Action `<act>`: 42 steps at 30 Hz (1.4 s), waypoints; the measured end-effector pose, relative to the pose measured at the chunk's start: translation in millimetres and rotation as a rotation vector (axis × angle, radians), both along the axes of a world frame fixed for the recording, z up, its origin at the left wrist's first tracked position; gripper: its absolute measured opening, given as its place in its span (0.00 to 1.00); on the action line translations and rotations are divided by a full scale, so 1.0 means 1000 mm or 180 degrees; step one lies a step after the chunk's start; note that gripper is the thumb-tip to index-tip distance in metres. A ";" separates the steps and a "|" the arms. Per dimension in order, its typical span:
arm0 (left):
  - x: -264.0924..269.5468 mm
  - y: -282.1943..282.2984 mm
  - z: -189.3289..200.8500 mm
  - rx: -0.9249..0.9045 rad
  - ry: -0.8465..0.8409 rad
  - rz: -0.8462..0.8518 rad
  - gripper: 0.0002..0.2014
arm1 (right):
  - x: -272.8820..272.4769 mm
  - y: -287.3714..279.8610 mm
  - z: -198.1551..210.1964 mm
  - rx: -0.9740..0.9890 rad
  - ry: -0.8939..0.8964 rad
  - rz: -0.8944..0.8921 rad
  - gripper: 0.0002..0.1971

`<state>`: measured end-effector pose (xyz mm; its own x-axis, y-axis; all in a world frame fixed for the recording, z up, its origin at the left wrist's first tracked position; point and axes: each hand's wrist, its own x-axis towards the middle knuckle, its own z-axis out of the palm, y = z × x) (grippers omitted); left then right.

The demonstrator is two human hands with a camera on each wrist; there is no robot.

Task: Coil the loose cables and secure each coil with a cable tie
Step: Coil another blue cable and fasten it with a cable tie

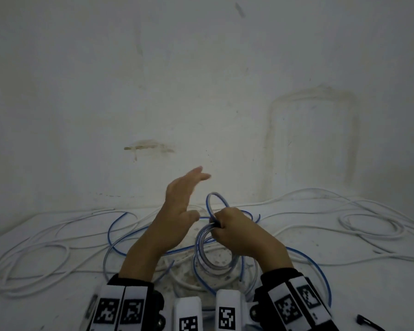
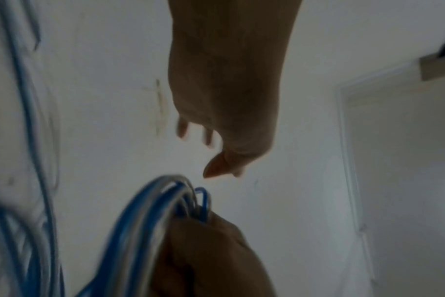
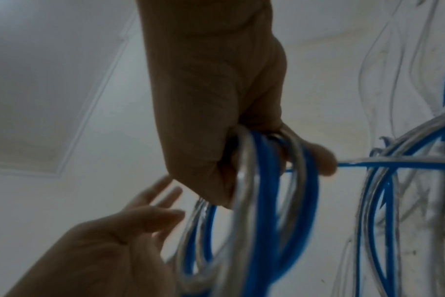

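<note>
Right hand (image 1: 234, 231) gripping blue cable coil (image 1: 202, 249) above tabletop (image 1: 58, 306); left hand (image 1: 179, 206) spread, fingers straight, just beside coil, holding nothing

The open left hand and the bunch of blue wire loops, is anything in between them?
No. The left hand is open beside the blue coil, which the right hand grips. The right wrist view shows only pale wall in the gap.
</note>
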<state>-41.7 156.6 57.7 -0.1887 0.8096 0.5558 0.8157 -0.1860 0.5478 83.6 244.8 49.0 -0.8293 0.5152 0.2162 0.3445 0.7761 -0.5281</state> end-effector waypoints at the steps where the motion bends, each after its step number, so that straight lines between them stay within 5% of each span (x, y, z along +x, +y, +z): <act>1: -0.003 -0.001 -0.002 -0.0058 0.0218 -0.0159 0.26 | 0.000 -0.003 0.002 0.0025 -0.0043 0.0084 0.14; 4: -0.016 -0.004 -0.008 0.0001 0.0358 -0.0015 0.05 | 0.003 -0.008 0.010 0.0108 0.0012 0.0194 0.18; 8: -0.024 -0.014 -0.002 0.0565 -0.0010 0.0013 0.21 | 0.012 -0.006 0.016 -0.0128 0.0560 0.0144 0.17; 11: -0.019 -0.018 0.003 0.0269 -0.0907 -0.0368 0.14 | 0.014 -0.005 0.017 -0.0197 0.0901 0.0090 0.15; 17: -0.023 -0.018 0.001 0.0309 -0.1449 -0.0385 0.09 | 0.015 -0.004 0.018 -0.0341 0.0879 0.0103 0.11; 25: -0.019 -0.008 -0.004 0.0592 -0.1086 0.0017 0.13 | 0.011 -0.014 0.020 -0.0680 0.0916 0.0121 0.14; 31: -0.001 -0.003 -0.002 -0.0165 -0.2104 -0.0416 0.19 | -0.006 -0.012 0.014 -0.0855 0.1470 -0.0643 0.17; 37: 0.012 -0.004 0.005 -0.0487 -0.2914 -0.0878 0.24 | -0.015 -0.006 0.005 -0.0466 0.1239 -0.1329 0.18; 42: 0.020 0.005 0.001 -0.0417 -0.3213 -0.0666 0.12 | -0.015 -0.004 0.006 -0.0474 0.1240 -0.1444 0.18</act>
